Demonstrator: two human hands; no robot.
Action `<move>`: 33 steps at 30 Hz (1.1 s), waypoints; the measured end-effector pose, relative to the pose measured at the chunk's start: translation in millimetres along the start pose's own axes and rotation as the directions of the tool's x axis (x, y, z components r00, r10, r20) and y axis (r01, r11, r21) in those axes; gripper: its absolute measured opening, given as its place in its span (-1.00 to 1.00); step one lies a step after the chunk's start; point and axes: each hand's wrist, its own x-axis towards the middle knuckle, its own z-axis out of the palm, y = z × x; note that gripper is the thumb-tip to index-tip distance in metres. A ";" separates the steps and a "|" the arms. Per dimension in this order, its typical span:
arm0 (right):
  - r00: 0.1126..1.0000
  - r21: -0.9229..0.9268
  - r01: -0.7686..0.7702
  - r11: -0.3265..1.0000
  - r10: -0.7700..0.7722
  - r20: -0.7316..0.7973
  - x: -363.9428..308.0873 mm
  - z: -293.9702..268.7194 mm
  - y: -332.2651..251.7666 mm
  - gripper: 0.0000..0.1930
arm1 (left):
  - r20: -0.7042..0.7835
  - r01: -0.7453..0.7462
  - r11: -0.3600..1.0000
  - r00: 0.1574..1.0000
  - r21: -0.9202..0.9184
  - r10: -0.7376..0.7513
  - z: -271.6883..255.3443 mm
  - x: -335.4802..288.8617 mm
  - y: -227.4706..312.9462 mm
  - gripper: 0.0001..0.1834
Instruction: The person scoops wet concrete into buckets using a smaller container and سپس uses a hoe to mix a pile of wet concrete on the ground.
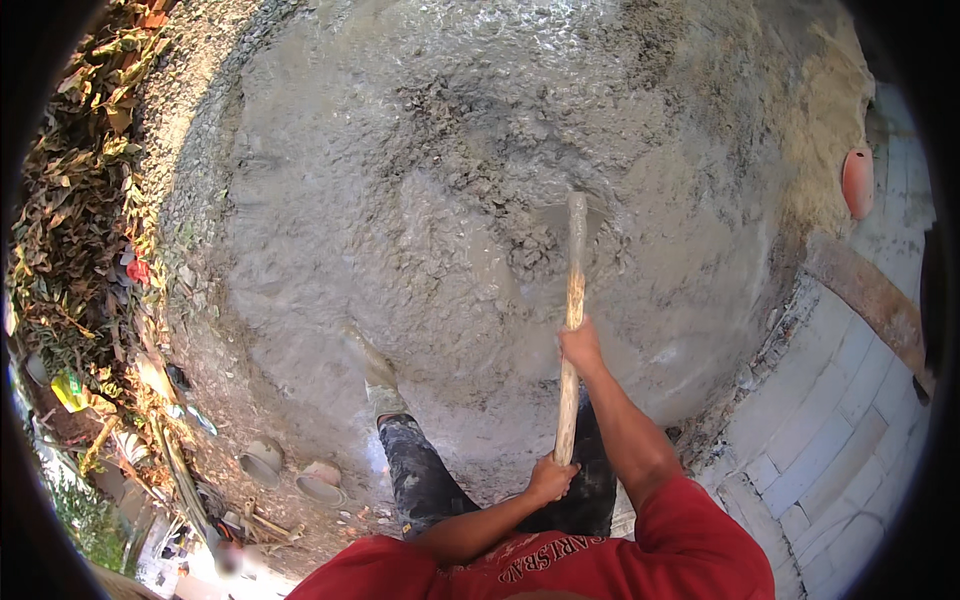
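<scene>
A hoe with a pale wooden handle (575, 290) reaches away from me into a wide pool of wet grey concrete (330, 230). Its far end is coated in grey, and its blade is mostly sunk in the mix, so its shape is hard to make out. My right hand (581, 346) grips the handle about midway. Lower down, my left hand (551, 480) is wrapped round the near end, close to my body. Around the blade the mix looks lumpy and churned. One grey-coated boot (382, 385) stands in the concrete.
Gravel (190, 110) and dry leaves (75, 200) border the left side. Two buckets (262, 460) stand at lower left near loose sticks. On the right are sand (825, 120), a red rounded object (857, 184), a rusty curved strip (868, 298) and pale paving (820, 430).
</scene>
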 end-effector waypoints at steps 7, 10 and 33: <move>0.885 0.204 0.427 0.881 -0.362 -0.293 33.6 -96.6 -182.4 -0.60 | 0.024 -0.459 0.716 0.850 0.526 0.527 1.0 112.5 125.5 -0.51; 0.763 0.079 0.605 0.792 -0.549 -0.342 109.5 -127.5 -302.3 -0.67 | 0.008 -0.572 0.602 0.728 0.556 0.685 2.1 162.5 263.3 -0.57; 0.959 0.086 -0.273 0.958 0.265 0.100 -149.2 182.3 24.8 -0.58 | -0.177 0.076 0.922 0.984 0.379 -0.008 -196.9 -139.3 -82.9 -0.64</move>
